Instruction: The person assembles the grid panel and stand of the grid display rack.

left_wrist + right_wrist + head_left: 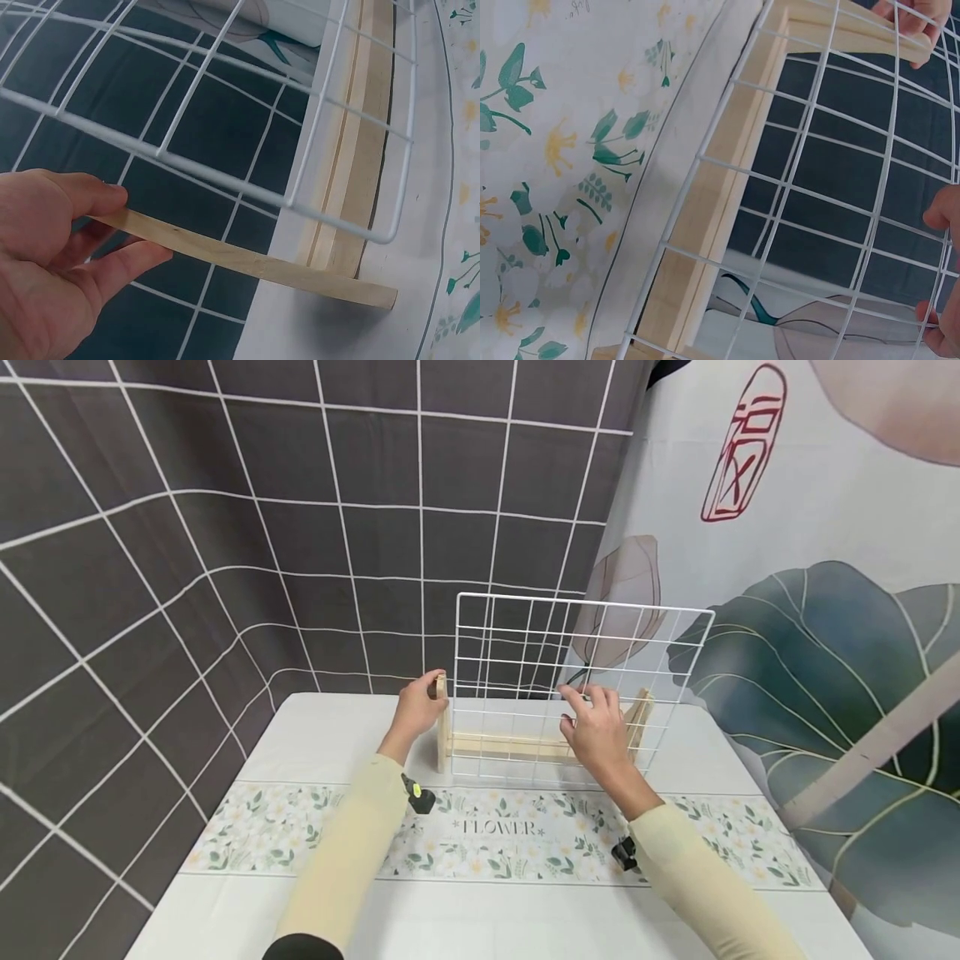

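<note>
A white wire grid panel (585, 602) stands tilted in front of a light wooden stand, which has a crossbar (517, 747) between a left upright (442, 735) and a right upright (640, 718). My left hand (418, 706) grips the top of the left upright, thumb on one face and fingers on the other; the left wrist view shows this wooden piece (255, 262) beside the grid's rounded corner. Toward the right side of the panel, my right hand (600, 735) holds the wires between thumb and fingers (934, 337). Through the mesh, the crossbar (712, 195) runs close behind the grid.
The white table (330, 735) carries a floral band lettered FLOWER (498, 828) across its front part. Behind it hangs a dark cloth with white grid lines (375, 543), and a leaf-patterned curtain (810, 677) hangs at the right. Black devices (420, 797) are strapped at both wrists.
</note>
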The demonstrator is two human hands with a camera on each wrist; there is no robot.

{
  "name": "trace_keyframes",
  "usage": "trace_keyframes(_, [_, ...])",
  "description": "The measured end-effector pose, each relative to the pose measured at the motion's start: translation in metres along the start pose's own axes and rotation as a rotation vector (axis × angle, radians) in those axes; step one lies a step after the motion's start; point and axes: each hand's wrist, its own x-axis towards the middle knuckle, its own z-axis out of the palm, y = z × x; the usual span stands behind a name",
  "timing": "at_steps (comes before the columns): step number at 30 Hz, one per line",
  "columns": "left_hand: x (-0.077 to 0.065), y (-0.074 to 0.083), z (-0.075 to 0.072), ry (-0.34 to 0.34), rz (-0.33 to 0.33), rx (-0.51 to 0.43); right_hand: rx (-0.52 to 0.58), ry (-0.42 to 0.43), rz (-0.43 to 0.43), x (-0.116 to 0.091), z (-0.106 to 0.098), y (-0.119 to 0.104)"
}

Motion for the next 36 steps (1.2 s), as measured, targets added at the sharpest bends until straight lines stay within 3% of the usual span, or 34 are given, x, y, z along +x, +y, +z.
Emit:
trace_keyframes(9, [-0.002, -0.002, 0.006, -0.007, 0.007, 0.046, -0.022, -0.001, -0.005, 0.006, -0.007, 0.001])
trace_keyframes(24, [0.005, -0.004, 0.006, -0.009, 0.024, 0.036, -0.005, 0.060, -0.032, 0.075, -0.048, 0.002])
trace_keyframes(36, [0.004, -0.004, 0.004, -0.024, 0.015, 0.035, -0.012, 0.071, -0.051, 0.107, -0.053, -0.003])
